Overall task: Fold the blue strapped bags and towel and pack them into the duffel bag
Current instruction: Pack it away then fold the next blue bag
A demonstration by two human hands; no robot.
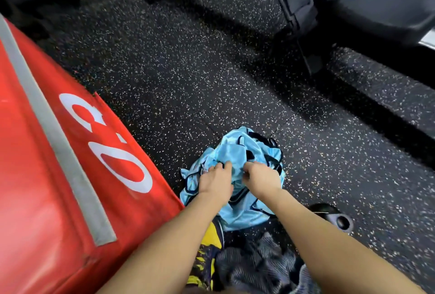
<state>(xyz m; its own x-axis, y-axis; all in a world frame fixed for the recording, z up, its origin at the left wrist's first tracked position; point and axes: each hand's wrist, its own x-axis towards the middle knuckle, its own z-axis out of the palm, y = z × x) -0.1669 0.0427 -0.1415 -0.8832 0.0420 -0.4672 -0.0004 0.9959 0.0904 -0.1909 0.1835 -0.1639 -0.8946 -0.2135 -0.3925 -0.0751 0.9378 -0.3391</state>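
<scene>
Fabric in pale blue, the blue strapped bags (pixel 244 171), lies heaped low and just right of centre in the frame on the black speckled floor (pixel 188 77), its long axis running from the upper right of the heap down toward the lower left. The cloth looks thin and shiny, crumpled into soft folds, edged with dark navy straps that loop out at the right side. The left hand (pixel 215 179) has its fingers curled into the upper folds, gripping them; the right hand (pixel 262 178) pinches the cloth just beside it, fingertips tucked under and partly hidden. A red padded block (pixel 70 164) with a grey strip and white numerals fills the left side. Grey striped cloth (pixel 259 268) and yellow-and-navy fabric (pixel 209 246) at the bottom edge are cut off and hard to identify.
</scene>
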